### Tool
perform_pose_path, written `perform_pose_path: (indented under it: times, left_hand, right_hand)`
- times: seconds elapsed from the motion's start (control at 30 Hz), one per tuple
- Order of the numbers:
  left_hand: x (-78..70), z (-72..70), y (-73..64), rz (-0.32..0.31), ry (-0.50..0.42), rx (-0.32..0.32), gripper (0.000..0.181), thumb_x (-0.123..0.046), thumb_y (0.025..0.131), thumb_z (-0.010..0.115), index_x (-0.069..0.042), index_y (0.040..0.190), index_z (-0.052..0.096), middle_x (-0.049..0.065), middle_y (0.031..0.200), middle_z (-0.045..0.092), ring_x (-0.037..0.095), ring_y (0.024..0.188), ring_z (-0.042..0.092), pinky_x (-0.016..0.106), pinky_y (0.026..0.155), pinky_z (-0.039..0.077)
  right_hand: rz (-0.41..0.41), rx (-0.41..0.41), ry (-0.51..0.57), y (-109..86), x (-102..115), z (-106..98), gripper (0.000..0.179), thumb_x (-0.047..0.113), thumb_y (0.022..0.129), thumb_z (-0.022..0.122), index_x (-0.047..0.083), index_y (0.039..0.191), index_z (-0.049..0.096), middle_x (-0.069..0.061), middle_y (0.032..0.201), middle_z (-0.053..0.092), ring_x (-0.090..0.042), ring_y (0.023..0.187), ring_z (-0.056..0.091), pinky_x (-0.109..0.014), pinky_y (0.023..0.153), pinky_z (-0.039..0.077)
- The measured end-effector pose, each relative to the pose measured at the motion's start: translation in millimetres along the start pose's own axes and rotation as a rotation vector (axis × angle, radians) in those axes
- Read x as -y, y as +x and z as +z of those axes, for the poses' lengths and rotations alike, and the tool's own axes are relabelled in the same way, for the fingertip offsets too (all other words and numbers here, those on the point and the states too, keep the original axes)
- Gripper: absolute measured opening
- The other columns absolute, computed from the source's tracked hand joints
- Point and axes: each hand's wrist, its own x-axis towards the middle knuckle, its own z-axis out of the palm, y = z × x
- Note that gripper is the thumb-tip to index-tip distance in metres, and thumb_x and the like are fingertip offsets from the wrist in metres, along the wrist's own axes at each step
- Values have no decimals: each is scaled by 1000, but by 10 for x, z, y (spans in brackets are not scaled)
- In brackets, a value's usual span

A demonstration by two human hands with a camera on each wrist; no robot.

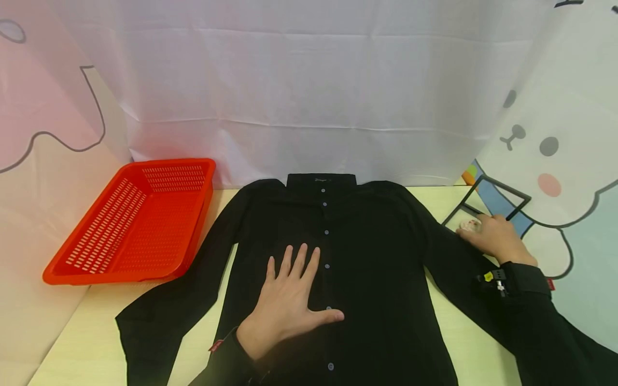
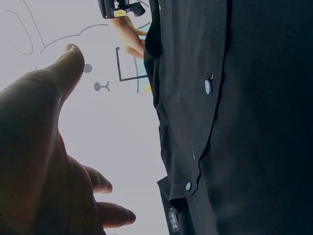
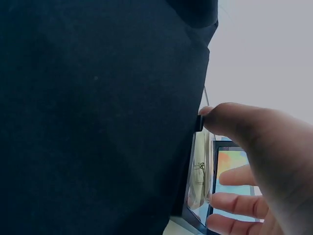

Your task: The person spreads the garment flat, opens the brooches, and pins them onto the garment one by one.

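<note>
A black long-sleeved button shirt (image 1: 372, 257) lies spread on the table, collar at the far side and buttons down its middle. Over the shirt's front is my left hand (image 1: 287, 308), fingers straight and thumb out to the side, holding nothing. Whether it touches the cloth is unclear. At the right, my right hand (image 1: 497, 238) is at a clear box with black edges (image 1: 507, 187), thumb and fingers apart around a small whitish thing (image 1: 469, 225). In the right wrist view the thumb is beside a black edge piece (image 3: 199, 123); the whitish thing's kind cannot be made out.
A red plastic basket (image 1: 164, 230) with slotted sides stands at the left, close to the shirt's left sleeve (image 1: 159, 305). Behind the pale table (image 1: 96, 332) hangs a white cloth (image 1: 309, 91); printed cartoon curtains flank it.
</note>
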Motion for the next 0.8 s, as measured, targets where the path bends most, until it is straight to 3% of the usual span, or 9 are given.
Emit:
perform_pose_path:
  times: [0.2, 0.4, 0.63, 0.8]
  left_hand:
    - [12, 20, -2, 1, 0, -4, 120, -94, 77, 49, -28, 167, 5, 8, 174, 11, 38, 161, 5, 71, 122, 11]
    - [20, 46, -4, 15, 0, 1, 120, -93, 78, 49, -26, 168, 6, 9, 174, 12, 39, 160, 8, 72, 122, 11]
    - [24, 54, 3, 36, 10, -1, 120, -96, 77, 44, -28, 167, 4, 9, 174, 12, 38, 160, 8, 71, 122, 11]
    - [23, 50, 10, 46, 32, 15, 121, -98, 76, 40, -27, 167, 3, 9, 174, 12, 38, 160, 7, 71, 122, 11]
  right_hand:
    - [22, 5, 1, 14, -7, 0, 68, 48, 97, 56, -19, 102, 59, -38, 99, 57, -54, 98, 47, -63, 78, 43]
    - [74, 34, 11, -1, -4, -15, 70, 50, 95, 56, -20, 104, 56, -39, 99, 53, -50, 90, 49, -57, 71, 44]
    - [111, 55, 31, 19, -19, -25, 72, 52, 93, 60, -20, 101, 55, -42, 102, 50, -51, 89, 49, -58, 71, 45]
    - [132, 28, 67, 34, -22, -20, 66, 51, 90, 63, -14, 89, 58, -30, 86, 54, -40, 75, 52, -46, 62, 45]
